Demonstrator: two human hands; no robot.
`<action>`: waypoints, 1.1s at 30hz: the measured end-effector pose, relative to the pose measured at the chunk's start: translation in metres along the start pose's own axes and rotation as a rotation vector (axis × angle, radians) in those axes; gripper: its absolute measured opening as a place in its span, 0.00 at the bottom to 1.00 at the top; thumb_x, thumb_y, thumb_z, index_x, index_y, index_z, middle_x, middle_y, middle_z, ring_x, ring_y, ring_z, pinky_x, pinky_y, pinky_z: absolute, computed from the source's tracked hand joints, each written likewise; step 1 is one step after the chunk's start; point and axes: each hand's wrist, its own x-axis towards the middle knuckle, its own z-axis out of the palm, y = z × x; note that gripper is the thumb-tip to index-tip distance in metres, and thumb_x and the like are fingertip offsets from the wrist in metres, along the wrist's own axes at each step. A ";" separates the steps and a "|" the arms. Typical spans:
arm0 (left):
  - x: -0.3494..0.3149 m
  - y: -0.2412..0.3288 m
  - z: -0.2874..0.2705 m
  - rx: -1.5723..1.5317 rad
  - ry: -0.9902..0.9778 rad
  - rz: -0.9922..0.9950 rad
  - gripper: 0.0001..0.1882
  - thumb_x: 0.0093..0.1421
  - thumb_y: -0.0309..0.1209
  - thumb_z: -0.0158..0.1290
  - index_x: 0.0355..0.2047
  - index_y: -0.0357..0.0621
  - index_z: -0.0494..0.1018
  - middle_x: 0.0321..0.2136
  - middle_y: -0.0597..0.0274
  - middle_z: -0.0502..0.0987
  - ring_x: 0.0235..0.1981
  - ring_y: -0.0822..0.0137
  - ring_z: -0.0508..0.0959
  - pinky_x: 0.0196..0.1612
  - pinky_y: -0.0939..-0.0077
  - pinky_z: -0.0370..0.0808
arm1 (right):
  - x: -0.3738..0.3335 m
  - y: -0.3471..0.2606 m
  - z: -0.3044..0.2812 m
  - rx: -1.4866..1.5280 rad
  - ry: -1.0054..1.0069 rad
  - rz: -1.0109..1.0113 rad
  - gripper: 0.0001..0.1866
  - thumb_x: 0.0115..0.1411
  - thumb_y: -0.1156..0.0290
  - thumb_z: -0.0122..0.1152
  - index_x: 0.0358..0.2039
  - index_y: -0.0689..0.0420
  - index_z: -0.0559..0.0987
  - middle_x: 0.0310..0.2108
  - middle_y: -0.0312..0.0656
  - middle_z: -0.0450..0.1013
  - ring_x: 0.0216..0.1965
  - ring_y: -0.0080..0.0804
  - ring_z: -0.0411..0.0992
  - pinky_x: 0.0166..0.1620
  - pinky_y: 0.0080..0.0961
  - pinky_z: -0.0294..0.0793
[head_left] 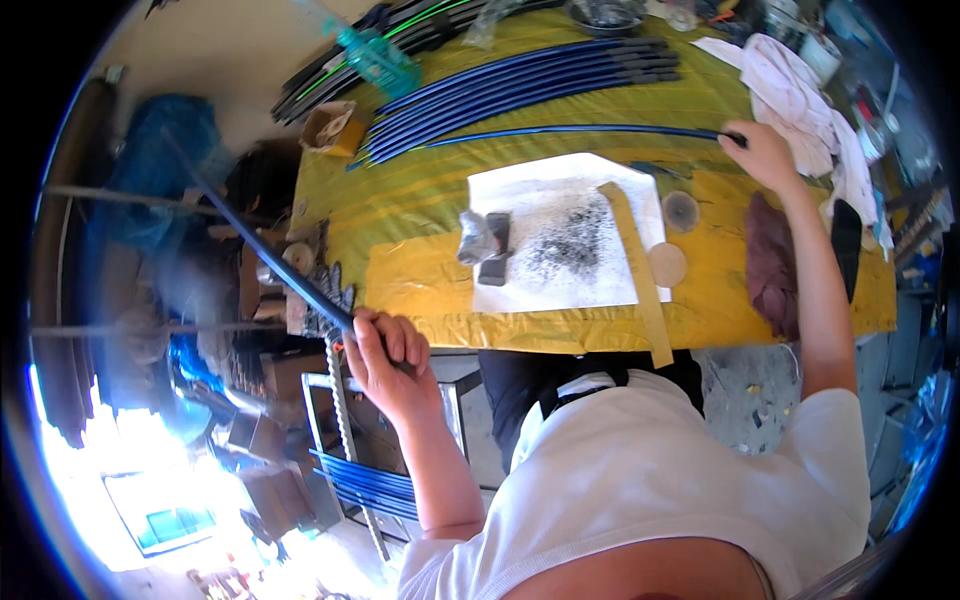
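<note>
Noted first, by size: a table (340,205) under a creased yellow-green cover. Next, toward its far side, a row of slim blue rods (510,95), laid side by side with darker ends to the right. Nearer the body, a white sheet (540,185), spread flat. Between row and sheet, a single blue rod (570,129), lying across the cover. Beyond the table's left side, a dark blue rod (260,245), held up clear of the surface, pointing away to the left, narrowing and blurred toward the tip.

Judged light for such length, stiff along the thicker part and probably springy toward the thin end. Glossy in finish, hence possibly slippery and easily scratched. Best gripped at the thick end; best not pinched or levered near the tip, judged likeliest to bend or crack under a sideways knock.

Along the sheet's right part, a yellow strip (640,275), slightly overhanging the near table edge. Closed around the thick end of the held-up rod: the left hand (395,365). Closed narrowly on the dark right end of the lying rod: the right hand (765,155). Smaller again, beside the strip: a grey disc (681,211) and a tan disc (667,265). Smallest, scattered over the sheet: black specks (575,240), of undetermined material.
</note>
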 end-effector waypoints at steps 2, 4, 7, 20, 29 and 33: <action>0.007 0.007 0.001 -0.016 -0.014 0.008 0.08 0.65 0.33 0.42 0.33 0.42 0.63 0.15 0.70 0.56 0.14 0.78 0.56 0.13 0.87 0.53 | -0.015 -0.011 -0.020 -0.015 0.021 0.078 0.24 0.53 0.46 0.56 0.29 0.57 0.79 0.25 0.46 0.74 0.29 0.45 0.72 0.32 0.34 0.69; 0.017 0.011 -0.001 -0.076 -0.059 -0.015 0.09 0.65 0.34 0.41 0.36 0.42 0.67 0.17 0.72 0.56 0.16 0.79 0.56 0.14 0.88 0.53 | -0.033 0.002 -0.028 0.084 0.050 0.066 0.22 0.54 0.51 0.59 0.28 0.62 0.78 0.19 0.44 0.71 0.22 0.33 0.69 0.28 0.28 0.64; 0.037 0.013 -0.004 -0.110 -0.034 -0.026 0.09 0.65 0.35 0.42 0.34 0.43 0.67 0.16 0.72 0.56 0.16 0.79 0.56 0.15 0.87 0.52 | -0.059 0.013 -0.043 0.323 0.003 0.000 0.13 0.54 0.65 0.60 0.28 0.65 0.76 0.23 0.39 0.71 0.27 0.21 0.66 0.32 0.21 0.65; 0.110 0.018 -0.018 -0.334 0.108 0.008 0.12 0.65 0.36 0.43 0.26 0.47 0.59 0.18 0.70 0.57 0.20 0.74 0.57 0.20 0.81 0.54 | -0.190 0.056 -0.104 0.673 -0.104 -0.027 0.17 0.54 0.65 0.63 0.40 0.60 0.71 0.38 0.41 0.68 0.22 0.20 0.65 0.22 0.16 0.66; 0.155 0.015 -0.016 -0.653 0.088 -0.041 0.12 0.66 0.36 0.39 0.25 0.48 0.58 0.19 0.70 0.56 0.20 0.73 0.56 0.20 0.79 0.55 | -0.262 0.095 -0.141 0.632 -0.209 0.041 0.17 0.54 0.66 0.61 0.40 0.61 0.70 0.34 0.43 0.68 0.22 0.21 0.65 0.24 0.17 0.65; 0.147 0.022 -0.015 -0.661 0.107 -0.043 0.12 0.65 0.36 0.39 0.25 0.47 0.58 0.19 0.70 0.57 0.20 0.73 0.56 0.19 0.80 0.55 | -0.268 0.114 -0.141 0.423 -0.188 -0.062 0.15 0.56 0.71 0.58 0.43 0.59 0.68 0.38 0.43 0.66 0.27 0.22 0.66 0.30 0.20 0.67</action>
